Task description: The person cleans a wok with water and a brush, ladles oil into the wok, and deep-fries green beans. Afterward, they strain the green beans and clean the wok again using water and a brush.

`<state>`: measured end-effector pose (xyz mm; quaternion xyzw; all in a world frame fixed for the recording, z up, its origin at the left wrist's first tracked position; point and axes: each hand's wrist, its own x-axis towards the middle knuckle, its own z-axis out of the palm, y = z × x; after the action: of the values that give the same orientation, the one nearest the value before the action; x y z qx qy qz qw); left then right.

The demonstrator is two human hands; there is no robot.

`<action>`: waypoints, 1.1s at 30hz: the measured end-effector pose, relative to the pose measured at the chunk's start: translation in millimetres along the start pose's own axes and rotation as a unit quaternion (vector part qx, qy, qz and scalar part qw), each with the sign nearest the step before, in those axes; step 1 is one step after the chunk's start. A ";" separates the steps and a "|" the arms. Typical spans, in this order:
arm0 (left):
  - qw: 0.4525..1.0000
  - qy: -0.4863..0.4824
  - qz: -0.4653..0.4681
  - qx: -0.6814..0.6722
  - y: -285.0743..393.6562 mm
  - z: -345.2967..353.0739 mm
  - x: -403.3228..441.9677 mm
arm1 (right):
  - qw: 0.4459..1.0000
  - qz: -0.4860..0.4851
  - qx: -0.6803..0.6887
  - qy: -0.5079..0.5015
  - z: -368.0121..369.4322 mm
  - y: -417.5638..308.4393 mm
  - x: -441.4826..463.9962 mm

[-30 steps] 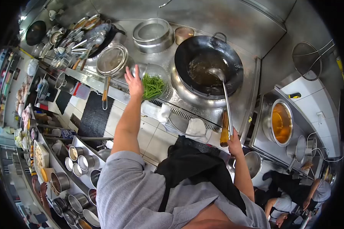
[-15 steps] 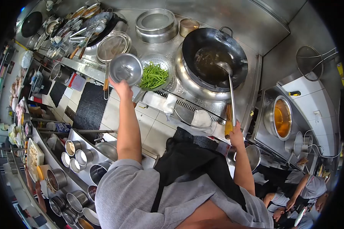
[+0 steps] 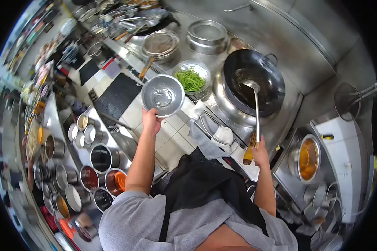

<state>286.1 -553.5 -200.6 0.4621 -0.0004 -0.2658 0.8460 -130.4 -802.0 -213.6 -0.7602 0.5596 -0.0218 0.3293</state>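
My left hand (image 3: 151, 120) grips the rim of a shiny metal bowl (image 3: 162, 97), which is tilted so its inside faces up; I see only glare in it. Green beans (image 3: 188, 80) lie in a perforated strainer (image 3: 206, 74) just beyond the bowl. My right hand (image 3: 261, 155) is closed round the handle of a long ladle (image 3: 256, 109). The ladle's head rests inside a black wok (image 3: 277, 88), where dark liquid shows. Close beside my right hand is a wok brush (image 3: 250, 152) with a yellow-bound handle; whether my fingers touch it I cannot tell.
White cloths (image 3: 223, 136) lie along the stove's front edge. A pot of amber liquid (image 3: 309, 159) stands at right, below a hanging wire skimmer (image 3: 347, 101). Behind the beans is a lidded metal pot (image 3: 207, 37). At left, a counter holds several seasoning pots (image 3: 101, 158).
My view has turned left. My left hand has brought the bowl back towards me, away from beside the beans. My right hand keeps hold of the ladle, its head still in the wok.
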 end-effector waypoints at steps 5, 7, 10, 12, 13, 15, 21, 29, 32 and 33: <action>0.998 0.063 0.007 0.026 -15.9 -30.2 -96.0 | 0.968 -0.196 0.022 0.154 -23.8 17.4 -6.2; 0.992 0.121 0.003 0.029 -22.9 -49.6 -134.1 | 0.946 -0.262 0.068 0.177 -33.0 19.1 -8.0; 0.983 0.178 0.021 0.046 -4.7 -68.0 -204.6 | 0.933 -0.303 0.153 0.119 -37.5 -5.6 -23.8; 0.978 0.198 0.031 0.062 5.4 -101.7 -236.8 | 0.922 -0.335 0.183 0.074 -22.9 -24.1 -35.0; 0.975 0.210 0.053 0.048 10.4 -118.2 -251.6 | 0.913 -0.359 0.190 0.034 -13.1 -35.7 -43.0; 0.967 0.245 0.076 0.016 33.0 -121.6 -287.5 | 0.899 -0.395 0.189 -0.009 6.6 -54.3 -61.3; 0.936 0.303 0.172 -0.051 73.5 -163.5 -364.6 | 0.845 -0.471 0.164 -0.195 70.3 -89.9 -154.6; 0.953 0.267 0.142 -0.009 112.1 -318.9 -524.3 | 0.788 -0.481 -0.003 -0.383 193.3 -80.7 -206.4; 0.932 0.342 0.121 0.003 106.7 -398.0 -611.1 | 0.762 -0.444 -0.067 -0.467 247.1 -72.2 -206.7; 0.910 0.394 0.125 -0.042 103.3 -419.8 -639.8 | 0.757 -0.448 -0.074 -0.470 256.1 -76.0 -212.4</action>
<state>-113.4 107.2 -203.6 0.4896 0.2865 0.0461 0.8222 -43.1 -484.4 -302.8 -0.8606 -0.0705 0.2351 0.4462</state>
